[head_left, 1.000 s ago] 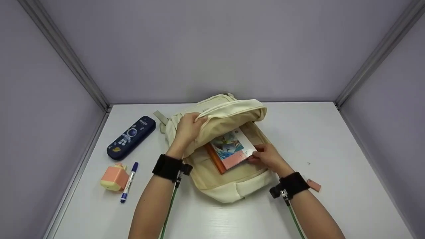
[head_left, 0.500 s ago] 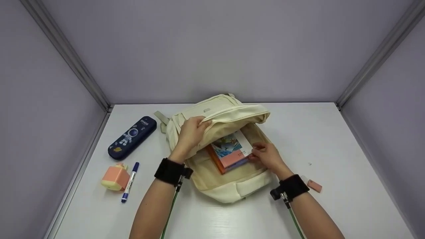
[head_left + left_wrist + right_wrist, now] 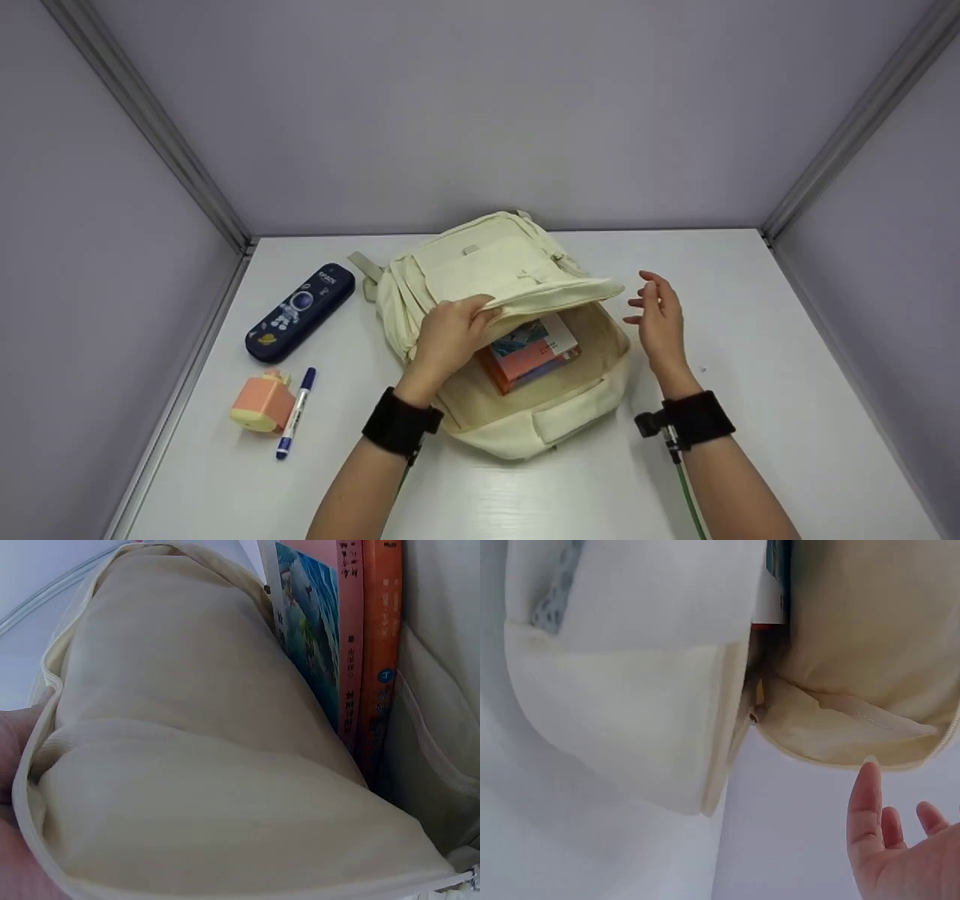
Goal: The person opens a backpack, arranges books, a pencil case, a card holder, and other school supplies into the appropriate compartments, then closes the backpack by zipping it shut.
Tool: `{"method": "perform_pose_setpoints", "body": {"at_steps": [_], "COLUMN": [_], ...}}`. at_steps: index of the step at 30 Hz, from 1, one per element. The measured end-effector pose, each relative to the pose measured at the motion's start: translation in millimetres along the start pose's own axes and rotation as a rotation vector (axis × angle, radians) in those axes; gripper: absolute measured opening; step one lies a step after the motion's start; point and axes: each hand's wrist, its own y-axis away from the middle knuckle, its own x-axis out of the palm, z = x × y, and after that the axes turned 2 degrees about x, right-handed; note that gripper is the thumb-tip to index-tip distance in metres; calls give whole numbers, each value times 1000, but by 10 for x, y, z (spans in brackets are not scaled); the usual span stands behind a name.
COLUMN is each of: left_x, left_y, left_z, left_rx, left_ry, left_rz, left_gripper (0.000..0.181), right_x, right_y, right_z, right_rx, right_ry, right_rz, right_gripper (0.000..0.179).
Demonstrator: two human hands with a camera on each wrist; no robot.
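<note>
A cream backpack (image 3: 495, 259) lies on its back with its front flap partly raised. My left hand (image 3: 448, 337) pinches the flap's zippered edge between thumb and fingers; part of this hand (image 3: 26, 855) shows at the left of the left wrist view. Under the flap lie stacked books, a pink one with a sea picture (image 3: 525, 358) over an orange one (image 3: 381, 637). The flap covers their upper part. My right hand (image 3: 661, 322) is just right of the bag, fingers loosely spread and holding nothing. In the right wrist view its fingertip (image 3: 868, 772) appears close to the flap's edge.
On the left of the white table (image 3: 210, 480) lie a navy pencil case (image 3: 300, 313) with an astronaut, a pink and yellow box-shaped item (image 3: 262, 403) and a blue-capped marker (image 3: 296, 414). Grey walls stand behind and at both sides.
My right hand has left the books and moved right, out of the bag. My left hand has drawn the flap down and nearer, covering more of them. The right wrist now hides the small pink block.
</note>
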Motion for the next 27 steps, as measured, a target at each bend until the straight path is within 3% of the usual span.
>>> {"method": "perform_pose_setpoints", "body": {"at_steps": [6, 14, 21, 24, 27], "left_x": [172, 335, 472, 515, 547], "left_y": [176, 409, 627, 745, 870], "left_z": [-92, -150, -126, -113, -106], "left_rx": [72, 139, 170, 122, -15], "left_ry": [-112, -191, -217, -209, -208], "left_rz": [62, 186, 216, 227, 255], "left_gripper": [19, 15, 22, 35, 58], "right_x": [-55, -16, -32, -33, -22], "right_y": [-8, 35, 97, 129, 158], "right_z": [-17, -110, -231, -276, -327], "right_rx": [-107, -156, -192, -179, -156], "right_ry": [67, 141, 262, 327, 403], "right_rz": [52, 223, 324, 413, 470], "right_gripper": [46, 35, 38, 42, 45]}}
